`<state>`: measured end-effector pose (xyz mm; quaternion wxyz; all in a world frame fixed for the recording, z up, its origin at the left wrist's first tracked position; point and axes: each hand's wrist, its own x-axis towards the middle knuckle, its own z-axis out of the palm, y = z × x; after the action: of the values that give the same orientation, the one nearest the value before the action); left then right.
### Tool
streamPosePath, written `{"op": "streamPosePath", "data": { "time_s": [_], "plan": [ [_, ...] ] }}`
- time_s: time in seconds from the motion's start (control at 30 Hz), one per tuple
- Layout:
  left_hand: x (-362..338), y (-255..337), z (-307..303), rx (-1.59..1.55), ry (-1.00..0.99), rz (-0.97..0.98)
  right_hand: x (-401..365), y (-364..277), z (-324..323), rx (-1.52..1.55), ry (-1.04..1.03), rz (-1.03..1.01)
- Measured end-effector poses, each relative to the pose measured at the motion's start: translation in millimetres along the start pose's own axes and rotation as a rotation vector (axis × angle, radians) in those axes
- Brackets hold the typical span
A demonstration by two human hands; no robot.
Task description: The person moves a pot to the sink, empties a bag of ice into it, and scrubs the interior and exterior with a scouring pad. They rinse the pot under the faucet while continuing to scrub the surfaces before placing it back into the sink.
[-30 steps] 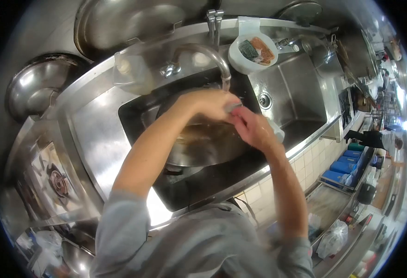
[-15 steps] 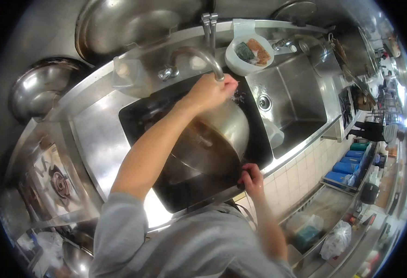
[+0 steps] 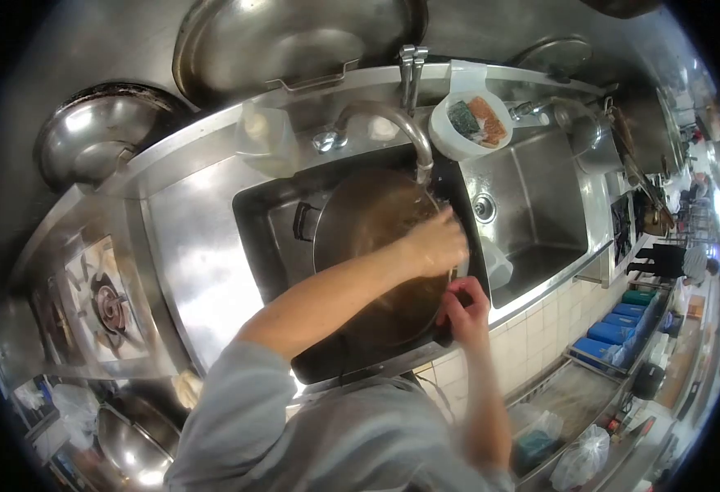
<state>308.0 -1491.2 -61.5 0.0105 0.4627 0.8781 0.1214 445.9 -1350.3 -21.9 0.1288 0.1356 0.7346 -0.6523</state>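
Note:
A large round metal pot sits in the dark-rimmed left sink basin, with brownish liquid inside. Over its right side is my left hand, fingers closed and slightly blurred; whatever they hold is hidden. My right hand is closed at the pot's near right edge, where a dark handle partly shows. The curved faucet points down over the pot's far right part, just beyond my left hand. One black pot handle stands out at the left.
A white container with green and orange scrub pads stands behind the right basin. A translucent container is behind the left basin. Big metal pans lean at the back. A stove burner is at left; a person stands far right.
The pot, tilted before, now lies flatter, showing its wide opening and left handle. My left hand has moved from under the faucet down toward my right hand. The view has shifted.

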Motion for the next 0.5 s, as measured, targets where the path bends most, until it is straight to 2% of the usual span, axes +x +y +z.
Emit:
{"op": "streamPosePath", "data": {
  "time_s": [0.07, 0.13, 0.2, 0.27, 0.33, 0.4, 0.43, 0.47, 0.5],
  "plan": [
    [9, 3, -2, -0.195, -0.266, 0.226, 6, -16, 9, 0.030, -0.045, -0.035],
    [2, -11, 3, -0.213, -0.225, 0.262, 10, -29, 13, -0.085, -0.161, -0.029],
    [-6, -33, 21, -0.154, -0.102, 0.163, 17, -39, 15, -0.119, -0.169, -0.064],
    [-29, -57, -5, -0.112, -0.054, 0.086, 23, -60, 18, -0.458, -0.147, -0.205],
    [-55, -72, -2, -0.064, 0.079, -0.041, 27, -76, 25, -0.514, -0.158, -0.153],
    [-86, -81, -13, -0.164, 0.138, -0.196, 37, -79, 25, -0.564, -0.164, -0.095],
    [-96, -81, -18, -0.163, 0.134, -0.182, 45, -75, 24, -0.653, -0.162, -0.219],
    [-109, -77, -22, -0.162, 0.115, -0.350, 54, -78, 28, -0.740, -0.164, -0.341],
    [-117, -74, -26, -0.159, 0.096, -0.523, 63, -88, 32, -0.801, -0.191, -0.199]
  ]
}}
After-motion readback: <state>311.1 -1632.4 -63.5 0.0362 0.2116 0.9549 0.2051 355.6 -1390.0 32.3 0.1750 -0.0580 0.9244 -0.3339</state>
